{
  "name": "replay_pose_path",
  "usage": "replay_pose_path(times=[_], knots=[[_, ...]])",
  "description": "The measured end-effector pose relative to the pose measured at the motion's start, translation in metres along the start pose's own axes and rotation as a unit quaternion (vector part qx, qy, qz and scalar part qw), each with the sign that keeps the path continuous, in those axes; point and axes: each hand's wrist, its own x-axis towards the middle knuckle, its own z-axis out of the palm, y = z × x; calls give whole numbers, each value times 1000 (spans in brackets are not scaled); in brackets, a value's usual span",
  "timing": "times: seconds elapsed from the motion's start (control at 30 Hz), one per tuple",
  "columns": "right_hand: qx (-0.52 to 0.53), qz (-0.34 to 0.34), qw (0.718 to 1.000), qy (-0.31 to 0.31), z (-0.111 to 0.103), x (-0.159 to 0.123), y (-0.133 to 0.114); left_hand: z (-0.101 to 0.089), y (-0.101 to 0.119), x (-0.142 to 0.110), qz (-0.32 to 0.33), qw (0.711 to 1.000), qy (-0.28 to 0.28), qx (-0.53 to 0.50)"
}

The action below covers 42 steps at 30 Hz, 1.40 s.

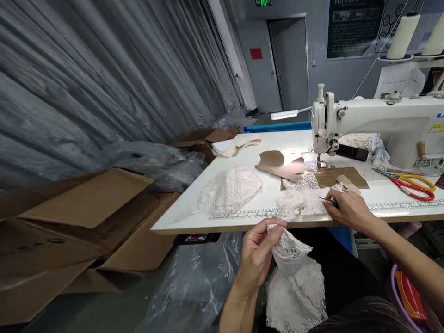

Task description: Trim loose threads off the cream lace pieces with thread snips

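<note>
My left hand (259,249) pinches the edge of a piece of white lace fabric (294,291), just in front of the table's front edge. The lace hangs down over my lap, and part of it lies on the tabletop towards the sewing machine (371,115). My right hand (347,208) is closed around a small pointed tool (328,200) with a thin dark tip and a bit of blue; my fingers hide most of it. Its tip is over the lace on the table (301,201). A brown pattern piece (277,164) lies behind the lace, left of the needle.
A pile of white lace (231,189) sits on the table's left part. Red-handled scissors (412,187) and yellow-handled scissors (416,178) lie at right. A phone (352,152) rests by the machine. Open cardboard boxes (86,199) and plastic sheeting (194,286) cover the floor at left.
</note>
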Motion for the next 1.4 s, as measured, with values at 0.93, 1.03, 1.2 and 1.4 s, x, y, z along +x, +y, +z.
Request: replay_pose_path(times=[0.93,1.03,1.2,1.4], knots=[[278,-87,956,35,11,19,-23,32,-10,-46,277,827,-20,488],[135,-145,980,-28,19,25,-23,30,-11,-45,152,911,-86,374],[-18,-110,994,7,11,30,-4,31,-19,-29,47,969,-92,224],[23,-39,988,146,-11,2,6,33,-22,-29,63,967,-91,228]])
